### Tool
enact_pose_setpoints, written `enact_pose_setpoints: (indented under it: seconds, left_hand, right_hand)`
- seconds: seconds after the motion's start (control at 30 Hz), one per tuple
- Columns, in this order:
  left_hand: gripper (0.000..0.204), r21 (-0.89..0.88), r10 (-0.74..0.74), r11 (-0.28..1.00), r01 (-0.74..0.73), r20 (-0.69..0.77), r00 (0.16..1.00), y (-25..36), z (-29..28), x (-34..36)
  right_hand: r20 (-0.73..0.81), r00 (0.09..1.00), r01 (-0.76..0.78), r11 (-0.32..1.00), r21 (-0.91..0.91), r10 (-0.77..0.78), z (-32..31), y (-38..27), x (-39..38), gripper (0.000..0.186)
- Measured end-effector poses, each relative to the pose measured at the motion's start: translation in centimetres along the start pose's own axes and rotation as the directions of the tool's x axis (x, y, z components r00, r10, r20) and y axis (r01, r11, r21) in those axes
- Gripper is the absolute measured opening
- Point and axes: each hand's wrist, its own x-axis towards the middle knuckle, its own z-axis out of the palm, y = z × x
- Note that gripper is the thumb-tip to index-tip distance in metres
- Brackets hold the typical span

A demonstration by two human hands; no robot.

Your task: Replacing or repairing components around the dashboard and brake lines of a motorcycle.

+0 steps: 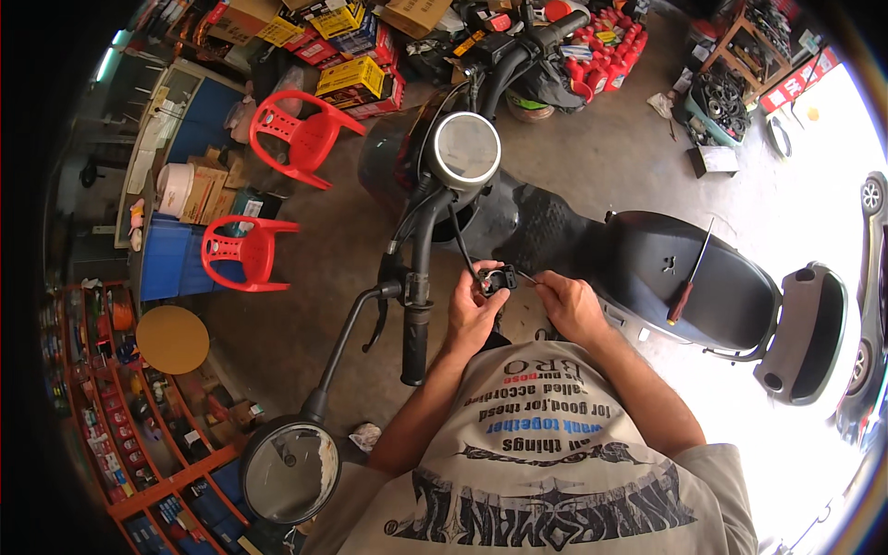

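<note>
Gripping a small, boxy black housing (502,277) beside the near edge of the motorbike (536,222), that's the left hand (474,313); right hand (571,306) pinches something thin (526,277). Screwdriver (682,301) across the seat (647,242)! Red chairs (313,141) on grey floor (324,296).

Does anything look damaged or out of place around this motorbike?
Yes. A screwdriver lies loose on the black seat, an odd spot for tools, and the round mirror shows a ragged pale patch at its right edge, possibly damage.

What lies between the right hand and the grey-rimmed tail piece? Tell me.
The head view shows the black seat, with a screwdriver on it, between the right hand and tail piece.
</note>
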Motion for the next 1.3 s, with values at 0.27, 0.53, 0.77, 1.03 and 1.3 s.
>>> enact_pose_setpoints:
  seconds: [0.27, 0.53, 0.77, 1.03, 1.3]
  left_hand:
    - [0.041, 0.142, 0.056, 0.988, -0.054, -0.014, 0.998, 0.2, -0.1, 0.0]
    - [0.041, 0.217, 0.049, 0.975, -0.043, -0.02, 0.999, 0.4, -0.1, 0.2]
    - [0.043, 0.318, 0.03, 0.947, -0.032, 0.01, 0.999, 0.5, -0.4, 0.2]
    - [0.044, 0.348, 0.029, 0.937, -0.033, 0.015, 0.999, 0.5, -0.6, 0.2]
    - [0.044, 0.364, 0.02, 0.931, -0.031, 0.033, 0.999, 0.6, -0.6, 0.2]
  right_hand:
    - [0.043, 0.995, 0.095, 0.971, -0.219, -0.087, -0.2, -0.4, -1.0, 0.015]
    - [0.089, 0.995, 0.075, 0.969, -0.237, -0.056, -0.2, -0.7, -0.6, 0.016]
    - [0.124, 0.992, 0.058, 0.959, -0.278, -0.024, 0.2, -0.9, -0.4, 0.016]
    - [0.143, 0.99, 0.062, 0.935, -0.35, -0.012, 0.1, -1.1, -0.3, 0.017]
    - [0.17, 0.985, 0.085, 0.915, -0.394, -0.019, 0.0, -1.2, -0.1, 0.017]
